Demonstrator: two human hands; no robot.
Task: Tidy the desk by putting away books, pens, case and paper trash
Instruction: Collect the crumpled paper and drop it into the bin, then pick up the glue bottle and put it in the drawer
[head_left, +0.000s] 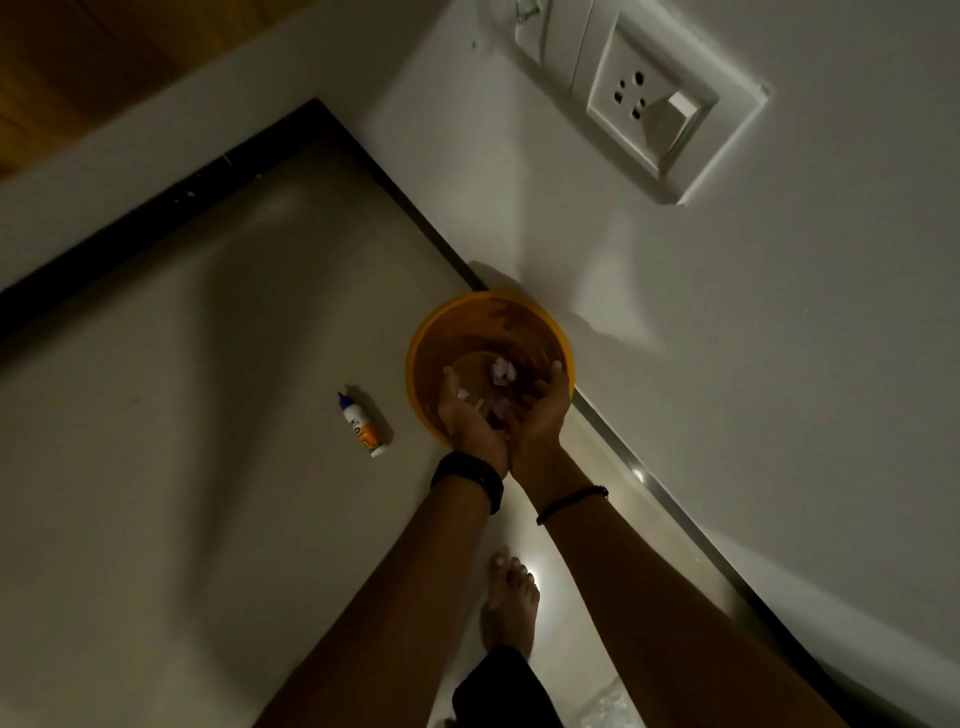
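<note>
Step in hand: dumping paper trash. Both hands are cupped together, heels touching, over the mouth of the orange bin (434, 338), which stands on the floor against the wall. Left hand (467, 415) is palm up, fingers loosely spread, not clenched, with small white paper scraps (464, 395) resting on it. Right hand (540, 415) is likewise cupped and loose, fingers curled up near the bin's far rim; whether paper lies on it is hard to tell in the dim light. A crumpled paper ball (503, 371) lies inside the bin. Both arms reach straight forward and down, with a dark band on each wrist.

Next move, likely: part or tilt the hands so the remaining scraps fall in. A glue bottle (363, 423) lies on the floor just left of the bin, untouched.
</note>
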